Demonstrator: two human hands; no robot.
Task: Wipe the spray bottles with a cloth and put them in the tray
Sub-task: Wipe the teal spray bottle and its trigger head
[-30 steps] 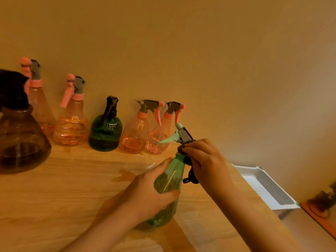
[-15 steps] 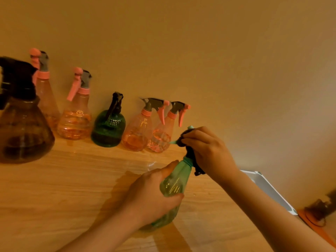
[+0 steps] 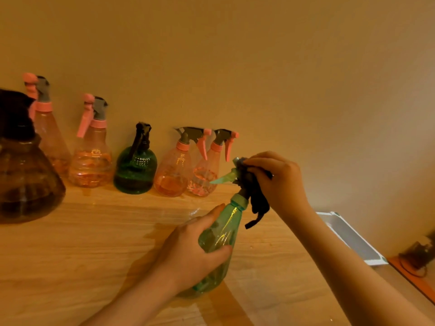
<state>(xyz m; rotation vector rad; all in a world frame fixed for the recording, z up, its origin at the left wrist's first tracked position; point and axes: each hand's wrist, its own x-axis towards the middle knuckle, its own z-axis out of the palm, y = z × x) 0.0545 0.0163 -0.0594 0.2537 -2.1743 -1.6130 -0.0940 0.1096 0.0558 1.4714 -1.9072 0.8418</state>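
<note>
Far to my left a big dark brown spray bottle (image 3: 26, 175) stands on the wooden tabletop (image 3: 94, 243). Along the wall (image 3: 259, 67) behind it runs a row: two pink spray bottles (image 3: 90, 158), a round dark green spray bottle (image 3: 136, 169), then two more pink trigger bottles (image 3: 174, 171) standing close together.

Nearer me, my left hand (image 3: 188, 252) is wrapped round the belly of the light green spray bottle (image 3: 220, 234), fingers and thumb curled on it, its base on the tabletop. The bottle leans, its long axis running from the base near me up and to the right toward the spray head, with the pale green trigger (image 3: 223, 178) poking left toward the row.

My right hand (image 3: 280, 182) is closed over that head, pinching the dark cloth (image 3: 255, 196) against it; a tail of the cloth hangs beside the neck.

Further right, past my right forearm, the white tray (image 3: 353, 238) lies at the table's end, well apart from the bottle. I'd judge the head is being wiped; to stow the bottle it must travel rightward, and my right hand is the nearer one to the tray.
</note>
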